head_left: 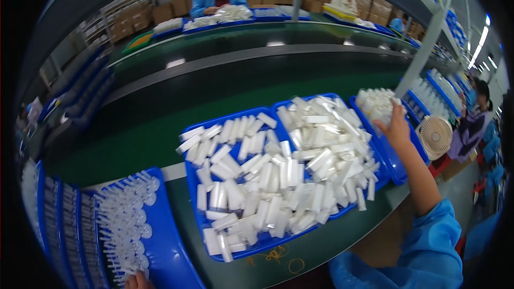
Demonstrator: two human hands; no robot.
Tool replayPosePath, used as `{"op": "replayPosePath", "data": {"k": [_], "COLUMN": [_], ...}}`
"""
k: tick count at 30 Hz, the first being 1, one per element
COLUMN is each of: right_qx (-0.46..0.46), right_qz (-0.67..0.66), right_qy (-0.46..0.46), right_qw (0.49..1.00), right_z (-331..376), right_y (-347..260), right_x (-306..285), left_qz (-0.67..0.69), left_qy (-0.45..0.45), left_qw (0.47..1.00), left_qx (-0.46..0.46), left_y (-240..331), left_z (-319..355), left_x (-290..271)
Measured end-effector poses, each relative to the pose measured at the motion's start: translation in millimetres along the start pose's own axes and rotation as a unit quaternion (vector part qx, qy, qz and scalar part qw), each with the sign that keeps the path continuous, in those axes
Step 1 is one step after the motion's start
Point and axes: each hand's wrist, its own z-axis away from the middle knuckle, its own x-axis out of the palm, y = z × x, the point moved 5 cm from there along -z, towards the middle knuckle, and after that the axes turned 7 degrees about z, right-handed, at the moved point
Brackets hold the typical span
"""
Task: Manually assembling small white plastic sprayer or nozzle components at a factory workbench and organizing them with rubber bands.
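Observation:
My right hand [396, 126] reaches over the right-hand blue tray [395, 165], thumb and fingers apart, beside a cluster of clear, whitish plastic pieces [376, 104]. No piece shows in its grasp. At the lower left edge only a few fingers of my left hand [138, 281] come into view. They are at the near end of rows of clear plastic pieces with thin stems and round discs [140, 230], lying on a tilted blue tray [166, 246]. Whether those fingers grip a piece is hidden.
Two blue trays, the left [194, 195] and the middle one [333, 96], hold heaped white, film-wrapped small blocks [267, 182]. Rubber bands [276, 253] lie on the green table. Beyond runs a green conveyor belt [214, 83]. At right stand a beige fan [435, 135] and a metal post [425, 48]. Other people sit opposite.

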Motion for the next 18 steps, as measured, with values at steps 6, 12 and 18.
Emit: {"op": "replayPosePath", "data": {"k": [6,12,18], "right_qx": [-0.179,-0.446,-0.447], "right_qz": [-0.173,-0.312,-0.131], "right_qy": [0.001,-0.157,-0.341], "right_qw": [0.969,0.824,0.817], "right_z": [5.5,49.0,53.6], "right_y": [-127.3,-288.5,-372.2], "right_x": [-73.7,-81.3,-28.7], "left_qz": [0.137,0.354,0.723], "left_qy": [0.079,0.250,0.081], "left_qw": [0.987,0.898,0.683], "left_qx": [0.003,0.081,0.071], "left_y": [11.1,43.7,93.4], "left_z": [-3.6,9.3,7.0], "left_x": [-29.7,-47.4,-14.7]}}
